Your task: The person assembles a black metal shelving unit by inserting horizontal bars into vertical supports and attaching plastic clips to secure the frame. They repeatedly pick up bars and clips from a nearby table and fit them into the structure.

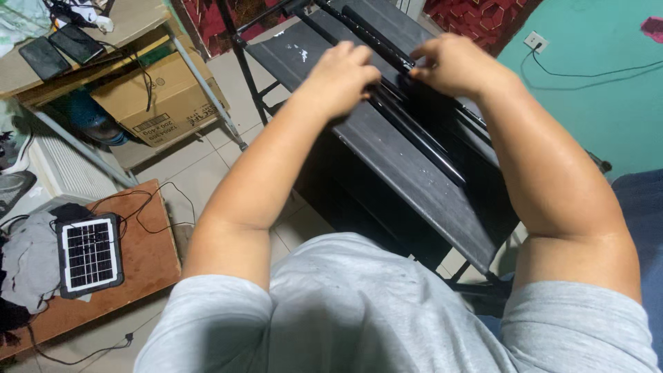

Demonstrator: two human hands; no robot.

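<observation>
A dark grey metal table (407, 173) with a long slot down its middle stands in front of me. Black rods (414, 135) lie along that slot. My left hand (342, 76) rests curled on the near side of the rods, fingers closed over one of them. My right hand (452, 63) sits just to the right, fingers curled down onto the same rods. Both forearms reach out from a grey shirt at the bottom of the view.
A small solar panel (90, 254) lies on a brown board (148, 252) at left with black cables. A cardboard box (162, 97) sits under a bench holding two phones (59, 48). A wall socket (534, 41) is on the green wall.
</observation>
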